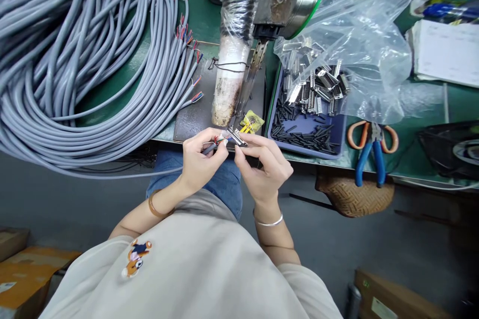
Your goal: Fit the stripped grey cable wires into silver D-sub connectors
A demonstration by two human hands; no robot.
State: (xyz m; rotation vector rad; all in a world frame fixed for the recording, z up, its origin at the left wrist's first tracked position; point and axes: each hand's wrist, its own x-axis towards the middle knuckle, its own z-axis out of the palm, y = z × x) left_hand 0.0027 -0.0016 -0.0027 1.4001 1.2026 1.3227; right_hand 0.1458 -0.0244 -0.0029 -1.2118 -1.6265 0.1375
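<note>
My left hand (pixel 204 154) is closed in a pinch on the stripped end of a grey cable (pixel 210 148), whose thin coloured wires fan out at the fingertips. My right hand (pixel 264 162) pinches a small multi-pin connector (pixel 236 136) between thumb and fingers. The wire ends meet the connector's row of pins, though I cannot tell which wires are joined. Just beyond the fingers, the tip of a soldering iron (pixel 250 79) points down toward the connector. A yellow sponge (pixel 253 120) lies close behind it.
Bundled grey cables (pixel 93 60) cover the left of the bench. A wrapped hose (pixel 230 70) hangs beside a solder spool (pixel 305 2). A blue tray (pixel 307 132) holds metal connectors (pixel 322 84) and black sleeves (pixel 295 127). To its right are cutters (pixel 370 152) and a paper pad (pixel 445 52).
</note>
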